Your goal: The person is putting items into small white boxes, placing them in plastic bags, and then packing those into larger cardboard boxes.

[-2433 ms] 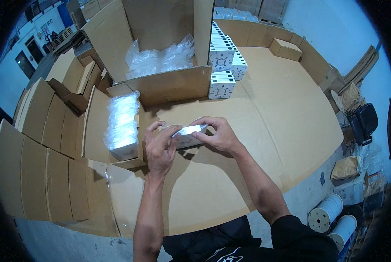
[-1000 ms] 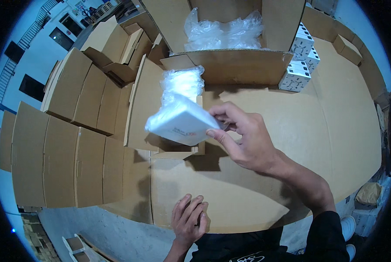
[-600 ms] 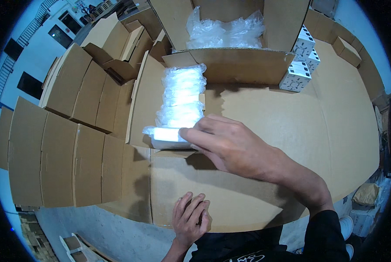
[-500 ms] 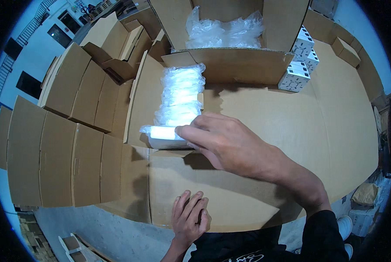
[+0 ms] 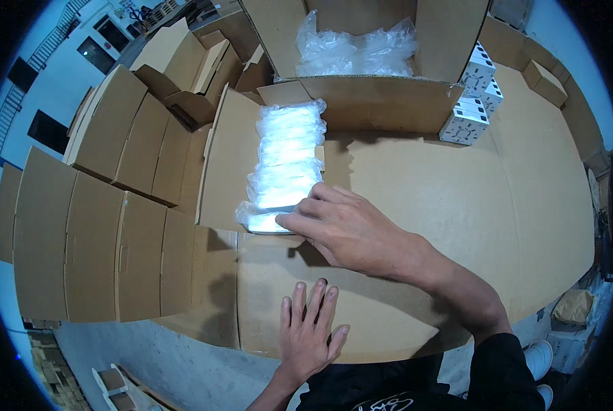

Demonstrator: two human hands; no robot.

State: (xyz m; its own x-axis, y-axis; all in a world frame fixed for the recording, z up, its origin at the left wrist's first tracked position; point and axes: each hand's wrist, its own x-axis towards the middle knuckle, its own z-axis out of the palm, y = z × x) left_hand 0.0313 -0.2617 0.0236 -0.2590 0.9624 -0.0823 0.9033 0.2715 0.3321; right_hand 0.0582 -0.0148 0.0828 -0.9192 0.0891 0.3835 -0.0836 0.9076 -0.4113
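Note:
A row of flat white pieces in clear plastic bags (image 5: 286, 147) stands packed in a low cardboard box (image 5: 229, 154), left of the table's middle. At the near end of the row, my right hand (image 5: 347, 229) pinches the nearest bagged white piece (image 5: 262, 222) by its right side. That piece leans against the box's near edge, and the hand covers its right end. My left hand (image 5: 310, 335) holds nothing; its fingers are spread over the cardboard near the table's front edge.
Behind the row, a large open carton (image 5: 382, 103) holds crumpled clear plastic bags (image 5: 358, 51). Several small white printed boxes (image 5: 465, 123) are stacked at its right. Brown cartons (image 5: 97, 246) line the left side. A small brown block (image 5: 544, 82) lies at the far right.
My right hand has moved slightly down with the bagged white piece, which now sits lower at the row's near end. My left hand has moved up and right, its fingers spreading.

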